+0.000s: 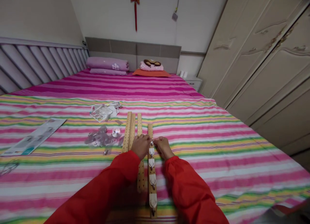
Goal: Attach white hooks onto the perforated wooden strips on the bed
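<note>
On the striped bedsheet (pixel 218 146), at the middle of the view, both hands meet over a perforated wooden strip (pixel 150 131) that runs from six o'clock toward twelve. The left hand (pixel 141 145) comes in from seven o'clock, knuckles up and fingers curled, its red sleeve (pixel 113 182) angled across the lower frame. The right hand (pixel 163 147) comes in from five o'clock in the same curled pose. Their fingertips close together from either side on a small pale piece (pixel 152 142) sitting on the strip. It is too small to name, though it may be another hook.

Toward six o'clock from the hands, four white hooks (pixel 152 180) sit in a row along the same strip. Just at nine o'clock of it lie three more wooden strips (pixel 129 130), side by side and partly under the left hand. Farther toward nine o'clock rests a clear bag of fittings (pixel 103 138), with a second clear packet (pixel 104 111) at eleven o'clock and a printed leaflet (pixel 36 136) well apart near the left edge.
</note>
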### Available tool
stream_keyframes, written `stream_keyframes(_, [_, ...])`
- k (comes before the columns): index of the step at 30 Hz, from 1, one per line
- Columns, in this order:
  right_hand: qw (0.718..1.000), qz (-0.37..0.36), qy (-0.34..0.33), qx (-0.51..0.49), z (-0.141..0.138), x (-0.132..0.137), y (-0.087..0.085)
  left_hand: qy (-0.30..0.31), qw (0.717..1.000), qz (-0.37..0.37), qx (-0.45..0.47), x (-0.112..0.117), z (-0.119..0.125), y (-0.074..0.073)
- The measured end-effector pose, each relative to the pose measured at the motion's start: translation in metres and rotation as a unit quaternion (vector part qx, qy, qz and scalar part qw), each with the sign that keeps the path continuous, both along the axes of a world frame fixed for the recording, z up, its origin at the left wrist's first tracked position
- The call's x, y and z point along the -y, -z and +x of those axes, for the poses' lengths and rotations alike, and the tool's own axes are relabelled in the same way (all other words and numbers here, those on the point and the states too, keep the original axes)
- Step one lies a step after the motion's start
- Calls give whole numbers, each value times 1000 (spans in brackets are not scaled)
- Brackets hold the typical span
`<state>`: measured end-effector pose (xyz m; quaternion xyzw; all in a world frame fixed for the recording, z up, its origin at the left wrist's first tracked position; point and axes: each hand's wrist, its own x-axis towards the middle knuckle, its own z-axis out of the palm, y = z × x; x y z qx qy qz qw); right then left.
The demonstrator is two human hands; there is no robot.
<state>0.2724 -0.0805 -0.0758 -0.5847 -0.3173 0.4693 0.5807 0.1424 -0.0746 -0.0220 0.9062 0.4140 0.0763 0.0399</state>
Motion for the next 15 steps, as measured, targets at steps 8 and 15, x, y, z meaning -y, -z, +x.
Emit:
stream_keyframes(8, [999,8,-9,-34,-3,11,-8,-19,996,-58,58,-1,-9,-4])
stream_keyframes(15, [997,30,-28,-60,0,14,-9,-267,938,-67,208,-45,-96,-29])
